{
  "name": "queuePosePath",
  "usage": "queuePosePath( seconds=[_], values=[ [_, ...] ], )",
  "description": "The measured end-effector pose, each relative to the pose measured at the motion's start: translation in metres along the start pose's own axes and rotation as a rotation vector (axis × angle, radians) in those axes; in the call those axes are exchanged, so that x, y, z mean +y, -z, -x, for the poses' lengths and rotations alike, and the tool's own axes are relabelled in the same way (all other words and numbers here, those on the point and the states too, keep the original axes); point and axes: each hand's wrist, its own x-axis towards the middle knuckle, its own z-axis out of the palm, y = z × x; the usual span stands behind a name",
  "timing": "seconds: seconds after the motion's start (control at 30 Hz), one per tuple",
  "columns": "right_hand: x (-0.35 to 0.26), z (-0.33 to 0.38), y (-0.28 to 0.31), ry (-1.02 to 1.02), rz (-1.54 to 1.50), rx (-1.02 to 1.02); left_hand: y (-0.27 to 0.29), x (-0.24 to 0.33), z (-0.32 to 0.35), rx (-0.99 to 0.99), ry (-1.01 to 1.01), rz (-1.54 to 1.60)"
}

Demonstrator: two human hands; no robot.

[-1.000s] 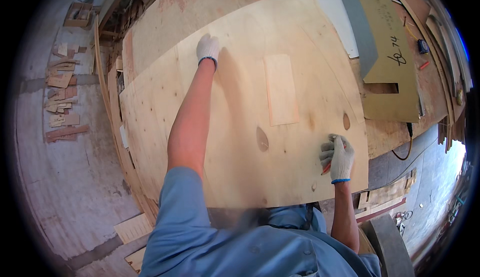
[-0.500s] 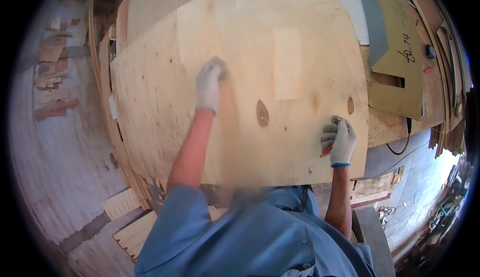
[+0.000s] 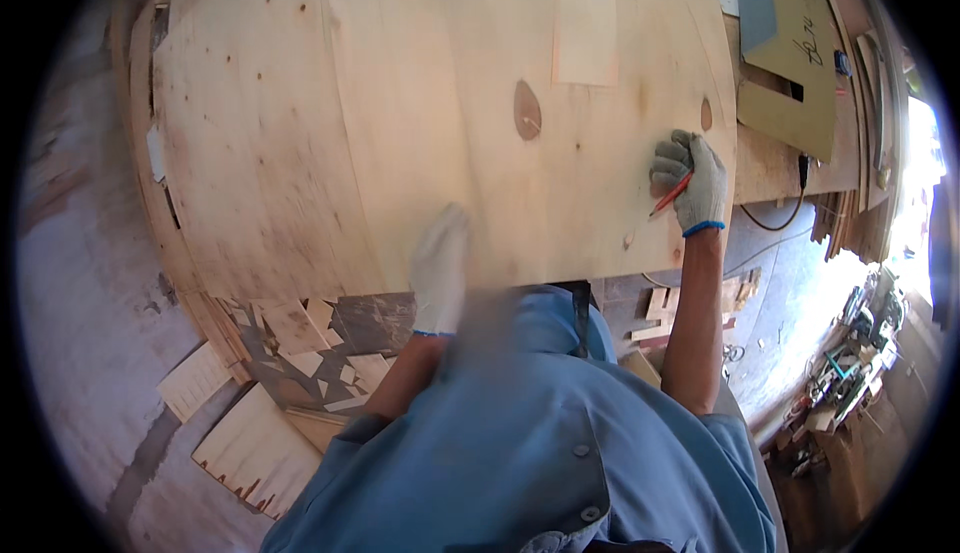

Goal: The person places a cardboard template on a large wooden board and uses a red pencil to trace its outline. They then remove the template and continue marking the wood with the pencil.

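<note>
A large pale plywood sheet [image 3: 270, 143] spreads in front of me, marked by dark knots and a lighter rectangular patch [image 3: 585, 23]. My left hand [image 3: 438, 271], in a whitish work glove, lies at the sheet's near edge with its fingers stretched forward and nothing seen in it. In a matching glove with a blue cuff, my right hand [image 3: 698, 178] rests over the right part of the sheet. Its fingers are closed around a red pencil [image 3: 672, 195], whose tip points down to the left.
A brown template board [image 3: 800, 103] with a slot lies on the bench at right, near a small blue object [image 3: 842, 63] and a dark cable [image 3: 790, 223]. Wood offcuts [image 3: 300, 338] and panels [image 3: 255, 453] lie on the floor at lower left. Tools and scraps [image 3: 845, 353] are heaped at right.
My left hand has come back toward my body, from mid-sheet to the near edge. The view has shifted, so the sheet sits higher in it. My right hand still holds the pencil.
</note>
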Motion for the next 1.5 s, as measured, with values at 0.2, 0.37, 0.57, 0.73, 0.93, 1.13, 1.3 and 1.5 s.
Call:
queuePosePath(
  seconds=[0.2,0.37,0.57,0.73,0.93,1.13,1.3,1.5],
  values=[
    [0.044,0.056,-0.015,0.004,0.213,0.048,-0.006,0.009,-0.002,-0.229,0.175,0.279],
    [0.076,0.052,0.014,0.059,0.196,0.088,-0.041,0.046,0.003,-0.354,0.307,-0.331],
    [0.067,0.07,-0.023,0.066,0.194,0.191,-0.037,0.011,-0.031,-0.609,-0.285,-0.62],
    [0.082,0.055,-0.004,0.339,0.301,0.223,-0.049,0.153,0.009,-0.716,-0.866,-0.562],
    [0.083,0.043,0.01,0.123,0.057,0.138,-0.019,0.213,0.019,-0.95,-1.052,-0.674],
    [0.089,0.06,-0.002,0.398,0.297,0.241,0.019,0.196,0.039,-1.113,-0.685,-1.506],
    [0.09,0.06,-0.006,0.287,0.375,0.306,0.107,0.126,0.02,-0.938,-0.396,-0.917],
    [0.084,0.052,-0.006,0.149,0.038,0.172,0.317,0.062,-0.021,-0.065,-0.756,-1.103]
  ],
)
